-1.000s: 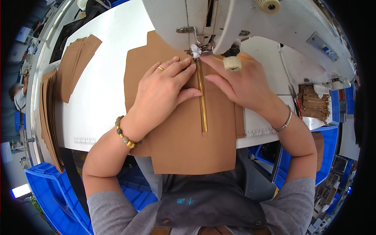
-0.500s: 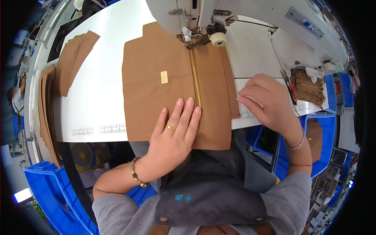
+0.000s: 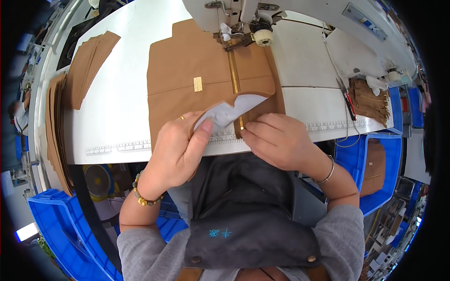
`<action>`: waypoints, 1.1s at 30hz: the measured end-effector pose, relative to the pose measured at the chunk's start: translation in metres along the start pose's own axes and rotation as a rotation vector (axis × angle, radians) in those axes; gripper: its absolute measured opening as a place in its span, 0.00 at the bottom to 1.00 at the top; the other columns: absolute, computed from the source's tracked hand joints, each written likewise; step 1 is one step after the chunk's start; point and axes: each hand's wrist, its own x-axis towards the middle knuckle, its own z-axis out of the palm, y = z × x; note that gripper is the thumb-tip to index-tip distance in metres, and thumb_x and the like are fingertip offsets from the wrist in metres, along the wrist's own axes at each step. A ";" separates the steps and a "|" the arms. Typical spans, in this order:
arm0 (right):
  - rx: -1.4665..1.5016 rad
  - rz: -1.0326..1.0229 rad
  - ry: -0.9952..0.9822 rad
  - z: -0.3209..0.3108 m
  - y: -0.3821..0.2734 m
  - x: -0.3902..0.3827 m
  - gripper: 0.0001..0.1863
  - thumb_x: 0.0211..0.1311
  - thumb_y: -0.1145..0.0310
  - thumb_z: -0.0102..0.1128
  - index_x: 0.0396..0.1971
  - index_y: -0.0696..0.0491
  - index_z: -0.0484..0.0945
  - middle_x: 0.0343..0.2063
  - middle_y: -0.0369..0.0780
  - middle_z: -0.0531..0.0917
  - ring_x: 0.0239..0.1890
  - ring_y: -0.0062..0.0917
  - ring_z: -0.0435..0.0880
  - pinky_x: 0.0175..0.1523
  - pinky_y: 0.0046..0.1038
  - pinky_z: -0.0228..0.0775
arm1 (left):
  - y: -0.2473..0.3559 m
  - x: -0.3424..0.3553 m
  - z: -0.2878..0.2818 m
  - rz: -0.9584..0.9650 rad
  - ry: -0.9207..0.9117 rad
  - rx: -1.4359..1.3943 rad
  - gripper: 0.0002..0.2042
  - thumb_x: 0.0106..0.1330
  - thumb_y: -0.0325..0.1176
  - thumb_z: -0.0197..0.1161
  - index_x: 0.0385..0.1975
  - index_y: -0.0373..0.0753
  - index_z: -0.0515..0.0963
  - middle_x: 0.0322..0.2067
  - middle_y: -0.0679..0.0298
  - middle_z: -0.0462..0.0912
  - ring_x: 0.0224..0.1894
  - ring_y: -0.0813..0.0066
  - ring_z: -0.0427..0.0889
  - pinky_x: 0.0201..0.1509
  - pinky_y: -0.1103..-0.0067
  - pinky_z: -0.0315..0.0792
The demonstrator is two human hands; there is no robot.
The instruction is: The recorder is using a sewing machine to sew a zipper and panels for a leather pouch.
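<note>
A brown fabric panel (image 3: 173, 70) lies on the white sewing table, its far part under the sewing machine's needle area (image 3: 234, 42). Its near edge is folded up, baring a pale underside (image 3: 227, 111). My left hand (image 3: 180, 147) is closed on that folded edge, thumb on the pale side. A gold metal zipper (image 3: 234, 75) on brown tape runs from the presser foot toward me. At the zipper's near end my right hand (image 3: 279, 140) pinches the tape, fingertips together. A small tan label (image 3: 198, 84) sits on the panel.
Stacked brown pieces (image 3: 91, 65) lie on the table's left side, others (image 3: 57, 126) hanging over its edge. Scissors with red handles (image 3: 348, 100) and a bundle of brown strips (image 3: 368, 100) are at right. Blue bins (image 3: 70, 234) stand low on both sides.
My left hand has gone from lying flat on the panel to folding its near edge up. My right hand has come in from the right to the zipper's near end.
</note>
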 end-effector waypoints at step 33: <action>-0.095 0.037 0.118 0.025 -0.018 -0.043 0.25 0.51 0.67 0.65 0.52 0.56 0.87 0.51 0.45 0.85 0.51 0.44 0.89 0.57 0.44 0.85 | -0.004 -0.016 0.052 0.399 0.166 0.561 0.19 0.56 0.28 0.71 0.50 0.37 0.89 0.44 0.61 0.85 0.50 0.56 0.84 0.55 0.66 0.74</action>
